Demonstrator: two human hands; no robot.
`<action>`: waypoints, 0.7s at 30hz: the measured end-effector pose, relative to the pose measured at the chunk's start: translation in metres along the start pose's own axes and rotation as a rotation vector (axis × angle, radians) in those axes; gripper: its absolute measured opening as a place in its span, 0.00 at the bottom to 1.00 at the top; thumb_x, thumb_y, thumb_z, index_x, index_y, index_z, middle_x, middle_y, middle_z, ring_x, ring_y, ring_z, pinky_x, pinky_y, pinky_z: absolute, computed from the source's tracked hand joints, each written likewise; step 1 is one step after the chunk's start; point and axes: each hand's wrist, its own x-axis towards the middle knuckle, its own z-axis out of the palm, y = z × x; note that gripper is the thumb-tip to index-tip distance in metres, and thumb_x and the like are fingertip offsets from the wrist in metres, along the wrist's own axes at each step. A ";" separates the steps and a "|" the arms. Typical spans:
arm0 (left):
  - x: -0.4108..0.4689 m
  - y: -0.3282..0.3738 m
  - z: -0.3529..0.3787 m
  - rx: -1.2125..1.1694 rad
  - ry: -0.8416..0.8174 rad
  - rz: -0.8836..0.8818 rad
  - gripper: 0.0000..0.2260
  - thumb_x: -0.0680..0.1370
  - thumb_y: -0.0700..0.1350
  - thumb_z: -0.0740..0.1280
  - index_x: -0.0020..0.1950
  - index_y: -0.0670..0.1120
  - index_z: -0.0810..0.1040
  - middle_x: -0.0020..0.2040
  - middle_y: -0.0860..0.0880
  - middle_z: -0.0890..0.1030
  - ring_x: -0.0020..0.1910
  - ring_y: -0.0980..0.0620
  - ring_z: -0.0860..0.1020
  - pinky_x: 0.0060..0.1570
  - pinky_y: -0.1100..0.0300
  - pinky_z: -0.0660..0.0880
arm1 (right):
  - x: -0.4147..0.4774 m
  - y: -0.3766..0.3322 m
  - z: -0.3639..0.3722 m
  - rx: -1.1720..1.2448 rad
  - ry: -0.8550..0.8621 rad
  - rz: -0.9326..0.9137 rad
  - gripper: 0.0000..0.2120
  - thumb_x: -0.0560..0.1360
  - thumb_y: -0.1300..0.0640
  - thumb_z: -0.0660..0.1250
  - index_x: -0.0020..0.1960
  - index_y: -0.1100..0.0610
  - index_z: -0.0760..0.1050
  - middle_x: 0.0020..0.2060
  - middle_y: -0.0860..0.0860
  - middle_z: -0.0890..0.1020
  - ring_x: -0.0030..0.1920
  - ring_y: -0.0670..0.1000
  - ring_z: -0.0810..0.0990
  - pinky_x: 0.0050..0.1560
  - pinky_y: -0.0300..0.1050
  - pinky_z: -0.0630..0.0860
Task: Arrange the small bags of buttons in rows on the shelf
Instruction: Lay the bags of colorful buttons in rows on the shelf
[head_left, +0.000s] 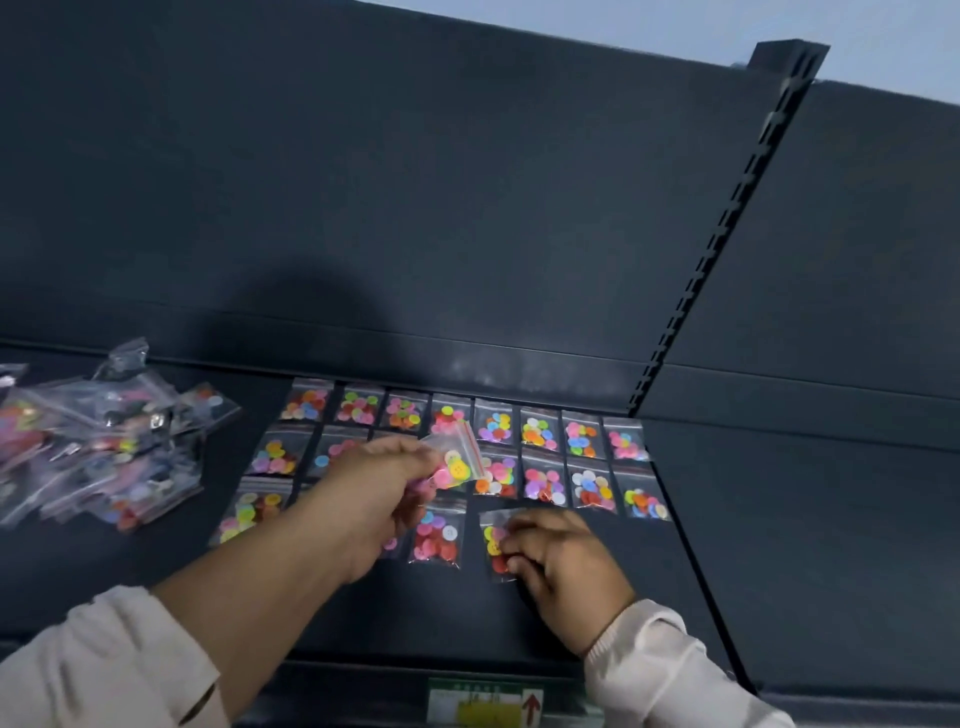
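pinching a lifted bag (456, 460) in the left hand (382, 483) — right hand (563, 558) grips a flat bag (493, 540) on the dark shelf (441, 613), dark back panel (415, 208) behind.

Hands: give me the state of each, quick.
Left hand: pinching the lifted bag, clear of the shelf.
Right hand: fingers curled on the front-row bag, flat on the shelf.

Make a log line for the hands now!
left hand: holds lifted bag | right hand: pinches front-row bag on shelf | loose pile: far left
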 end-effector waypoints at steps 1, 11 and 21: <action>-0.002 0.000 0.001 -0.011 -0.007 0.000 0.02 0.77 0.39 0.67 0.47 0.43 0.80 0.33 0.48 0.77 0.34 0.53 0.75 0.31 0.61 0.73 | 0.002 0.000 0.002 -0.008 0.002 0.000 0.07 0.68 0.53 0.66 0.42 0.47 0.81 0.45 0.43 0.82 0.46 0.48 0.79 0.52 0.24 0.64; -0.008 -0.004 0.010 -0.083 -0.052 0.024 0.05 0.75 0.33 0.67 0.49 0.41 0.77 0.40 0.43 0.84 0.40 0.49 0.81 0.39 0.58 0.78 | 0.017 -0.018 -0.013 0.609 0.090 0.302 0.02 0.73 0.56 0.68 0.43 0.50 0.80 0.43 0.48 0.80 0.44 0.49 0.79 0.46 0.41 0.75; -0.019 -0.003 0.044 0.043 -0.196 0.034 0.08 0.71 0.36 0.72 0.45 0.46 0.77 0.41 0.47 0.84 0.41 0.52 0.83 0.36 0.61 0.76 | 0.029 -0.025 -0.060 1.149 0.040 0.576 0.15 0.73 0.69 0.65 0.31 0.56 0.70 0.25 0.52 0.76 0.27 0.46 0.76 0.26 0.35 0.71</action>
